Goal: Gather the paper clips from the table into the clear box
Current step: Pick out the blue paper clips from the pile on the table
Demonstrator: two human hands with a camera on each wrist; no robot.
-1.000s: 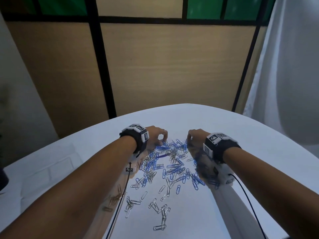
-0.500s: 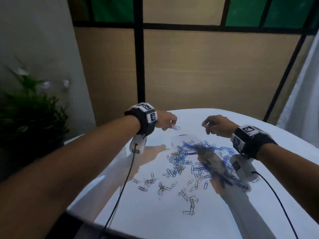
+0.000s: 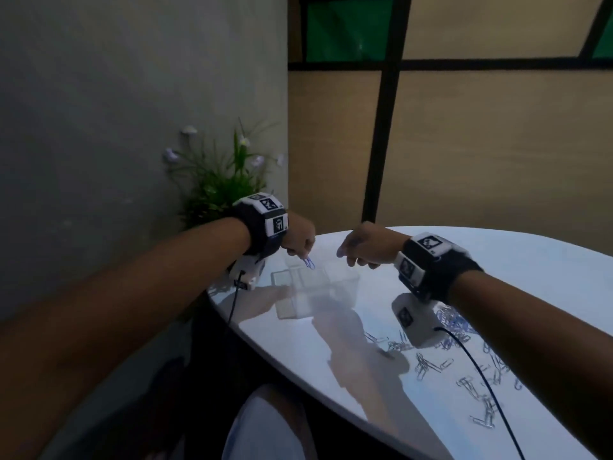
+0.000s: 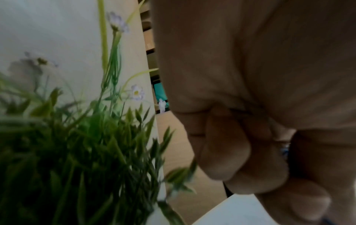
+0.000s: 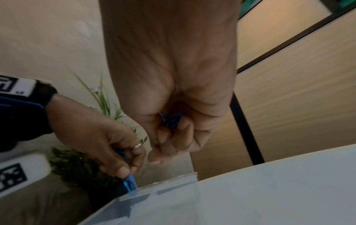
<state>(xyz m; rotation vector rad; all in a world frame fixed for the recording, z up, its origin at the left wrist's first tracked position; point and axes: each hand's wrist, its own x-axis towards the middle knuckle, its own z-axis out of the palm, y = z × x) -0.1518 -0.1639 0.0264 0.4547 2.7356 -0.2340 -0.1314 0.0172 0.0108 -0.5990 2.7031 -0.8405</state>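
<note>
Pinching a blue paper clip (image 3: 309,263) between thumb and fingertips, the left hand (image 3: 298,239) hangs just above the near-left corner of the clear box (image 3: 318,287), the clip dangling over the open rim. From the right wrist view the same clip (image 5: 129,183) shows as a blue smear below the thumb, with more blue tucked inside the curled fingers and a ring on one finger. The left wrist view shows only curled fingers pressed together; what they hold is hidden there.

The right hand (image 3: 365,245) hovers near the box's far right side, fingers closed into a loose fist. Its own wrist camera shows a bunch of blue clips (image 5: 170,120) gripped in the palm.

The box stands on the white counter (image 3: 497,260), close to its left edge. Its walls are so clear and the light so dim that I cannot make out whether anything lies inside.

The loose pile of clips (image 3: 447,343), blue and silver, lies on the counter well apart from the box, toward the right, partly covered by the right forearm and the white camera block under the wrist. Many at the edge blur into one another.

Both wrists carry black bands (image 3: 262,224) with white plates printed in black square code patterns; no readable words on them. A thin black cable (image 3: 481,370) trails from the right wrist unit across the clips.

A green plant with small pale flowers (image 3: 219,174) stands behind the left wrist, beyond the counter's edge, its base hidden.
</note>
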